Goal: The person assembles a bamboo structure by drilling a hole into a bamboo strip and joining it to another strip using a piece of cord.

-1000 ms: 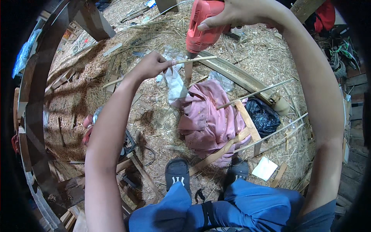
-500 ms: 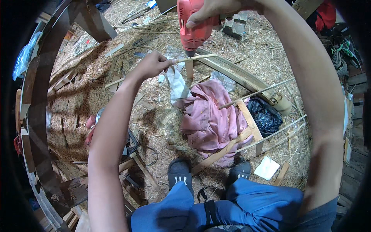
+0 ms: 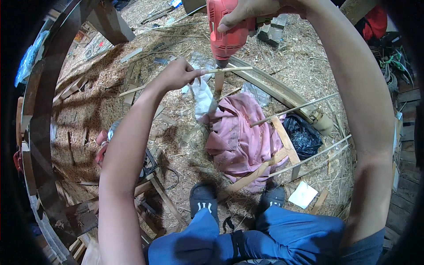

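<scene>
A red power drill (image 3: 227,37) points downward at the top of the view, with my right hand (image 3: 251,13) closed around it. Its dark chuck end meets a thin wooden stick (image 3: 232,69). My left hand (image 3: 180,74) pinches that stick just left of the drill, thumb and fingers pressed together. Whether a bit has entered the wood is too small to tell. Beneath the stick, a short upright piece of wood (image 3: 219,81) shows above the floor litter.
A pink cloth (image 3: 238,132) lies in front of my feet, beside a black plastic bag (image 3: 302,134). Long boards (image 3: 269,86) and thin strips cross the right side. A curved wooden frame (image 3: 44,110) rises at the left. Shavings cover the floor.
The drill, both hands and the stick sit slightly further right in the view. The drill's tip appears closer to the stick's top face. Both grips stay the same.
</scene>
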A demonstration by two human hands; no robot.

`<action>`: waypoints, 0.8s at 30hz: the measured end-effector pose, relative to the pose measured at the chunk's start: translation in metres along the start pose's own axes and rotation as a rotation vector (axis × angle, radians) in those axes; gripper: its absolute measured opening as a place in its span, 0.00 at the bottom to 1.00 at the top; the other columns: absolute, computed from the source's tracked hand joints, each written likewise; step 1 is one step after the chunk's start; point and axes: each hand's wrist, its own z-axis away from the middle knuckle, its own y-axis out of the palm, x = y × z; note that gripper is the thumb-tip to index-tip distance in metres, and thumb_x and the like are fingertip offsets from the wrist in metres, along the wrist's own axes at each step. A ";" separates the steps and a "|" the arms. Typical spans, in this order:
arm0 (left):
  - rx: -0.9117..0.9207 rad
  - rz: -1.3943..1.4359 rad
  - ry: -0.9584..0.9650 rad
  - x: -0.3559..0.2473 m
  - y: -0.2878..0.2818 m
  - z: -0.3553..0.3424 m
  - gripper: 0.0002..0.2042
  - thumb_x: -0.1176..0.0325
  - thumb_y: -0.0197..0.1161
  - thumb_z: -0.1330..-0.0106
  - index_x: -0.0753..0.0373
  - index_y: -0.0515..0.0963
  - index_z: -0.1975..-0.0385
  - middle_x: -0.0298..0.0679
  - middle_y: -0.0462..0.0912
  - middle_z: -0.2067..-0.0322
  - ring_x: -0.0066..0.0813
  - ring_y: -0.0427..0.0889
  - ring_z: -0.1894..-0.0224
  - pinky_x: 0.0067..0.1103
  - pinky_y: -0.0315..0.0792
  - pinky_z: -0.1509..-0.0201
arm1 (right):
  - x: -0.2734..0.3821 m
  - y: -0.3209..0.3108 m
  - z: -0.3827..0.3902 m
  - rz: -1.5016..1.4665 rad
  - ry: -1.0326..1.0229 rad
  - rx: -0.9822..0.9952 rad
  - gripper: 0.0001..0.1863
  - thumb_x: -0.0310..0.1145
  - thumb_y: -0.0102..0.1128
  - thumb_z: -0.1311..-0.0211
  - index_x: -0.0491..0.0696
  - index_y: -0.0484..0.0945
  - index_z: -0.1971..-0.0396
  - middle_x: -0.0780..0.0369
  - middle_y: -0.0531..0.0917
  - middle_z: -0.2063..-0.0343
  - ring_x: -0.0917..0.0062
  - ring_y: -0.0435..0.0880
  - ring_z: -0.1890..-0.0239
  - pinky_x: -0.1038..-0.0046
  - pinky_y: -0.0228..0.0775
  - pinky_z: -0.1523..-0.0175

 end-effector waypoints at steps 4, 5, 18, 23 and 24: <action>-0.007 0.024 0.010 -0.014 0.002 -0.009 0.30 0.40 0.66 0.36 0.67 0.85 0.81 0.39 0.78 0.88 0.27 0.77 0.83 0.28 0.70 0.74 | -0.001 -0.001 0.008 -0.024 -0.014 -0.012 0.24 0.49 0.75 0.43 0.45 0.83 0.56 0.63 0.85 0.68 0.77 0.80 0.68 0.73 0.73 0.66; -0.008 0.016 -0.001 -0.009 0.000 -0.008 0.30 0.40 0.66 0.36 0.67 0.85 0.81 0.39 0.78 0.88 0.27 0.77 0.83 0.28 0.70 0.74 | 0.000 -0.003 0.008 -0.027 -0.057 0.008 0.24 0.49 0.75 0.44 0.45 0.83 0.56 0.63 0.85 0.68 0.77 0.81 0.68 0.72 0.74 0.66; -0.022 0.002 -0.037 0.005 -0.003 -0.009 0.30 0.40 0.66 0.36 0.66 0.84 0.84 0.38 0.76 0.90 0.27 0.74 0.85 0.29 0.67 0.77 | 0.002 -0.004 0.005 -0.008 -0.099 -0.006 0.21 0.47 0.73 0.42 0.46 0.83 0.58 0.63 0.82 0.74 0.78 0.77 0.79 0.72 0.69 0.76; -0.017 0.020 -0.025 0.006 -0.002 -0.006 0.29 0.41 0.66 0.36 0.66 0.85 0.82 0.38 0.75 0.90 0.27 0.73 0.85 0.28 0.67 0.76 | 0.010 -0.003 0.006 0.052 -0.034 -0.012 0.20 0.46 0.72 0.42 0.46 0.82 0.58 0.62 0.83 0.74 0.78 0.77 0.79 0.72 0.69 0.76; -0.015 0.024 -0.025 0.006 -0.001 -0.006 0.29 0.41 0.66 0.36 0.66 0.85 0.82 0.38 0.75 0.90 0.27 0.73 0.85 0.28 0.67 0.76 | 0.007 -0.007 0.005 0.023 -0.073 0.032 0.21 0.46 0.72 0.42 0.46 0.82 0.58 0.62 0.83 0.74 0.77 0.77 0.79 0.72 0.69 0.76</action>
